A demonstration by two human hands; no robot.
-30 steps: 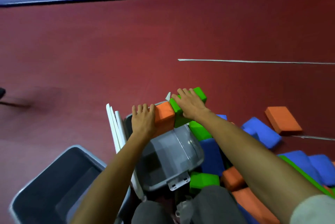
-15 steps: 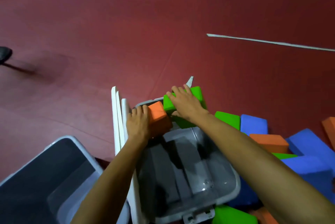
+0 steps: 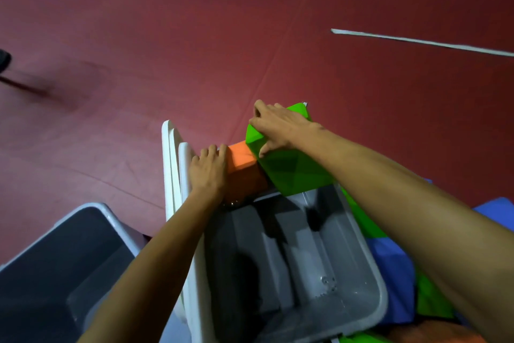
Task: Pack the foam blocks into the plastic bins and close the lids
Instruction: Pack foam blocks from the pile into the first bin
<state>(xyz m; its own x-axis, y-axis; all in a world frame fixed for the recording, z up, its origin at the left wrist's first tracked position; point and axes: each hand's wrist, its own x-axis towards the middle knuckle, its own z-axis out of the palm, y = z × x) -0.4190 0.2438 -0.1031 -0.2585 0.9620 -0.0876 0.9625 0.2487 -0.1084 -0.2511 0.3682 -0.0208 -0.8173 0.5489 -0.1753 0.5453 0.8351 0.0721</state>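
Nearest the camera, the person's two bare forearms reach forward over a grey plastic bin (image 3: pixel 381 296) that sits open-topped, its moulded floor in plain sight. To its left stands a second bin (image 3: pixel 111 217), also uncovered, with a dark interior. Off the right side of the centre bin, partly hidden under the right forearm, loose foam lies on the floor: a blue block (image 3: pixel 389 270), a green piece (image 3: pixel 434 301) and an orange piece (image 3: pixel 434 335) at the bottom edge.

Between the two bins, white lids (image 3: pixel 170 164) stand on edge, leaning against the left wall of the centre bin.

At the far end of the centre bin, the hands work side by side, apart from each other. The left hand (image 3: pixel 207 173) presses against the left face of an orange foam block (image 3: pixel 240 157), fingers laid along it with the tips reaching its top edge. This block sits at the bin's far left corner, its lower part dipping below the rim. The right hand (image 3: pixel 278 127) grips a green foam block (image 3: pixel 294 173), fingers over the upper edge and thumb on the near face. The green block is tilted, touches the orange one and lies across the bin's far rim.

Beyond stretches a dark red floor (image 3: pixel 167 37) with a white line (image 3: pixel 417 41) on the right and a blurred dark object (image 3: pixel 4 60) at the left edge.
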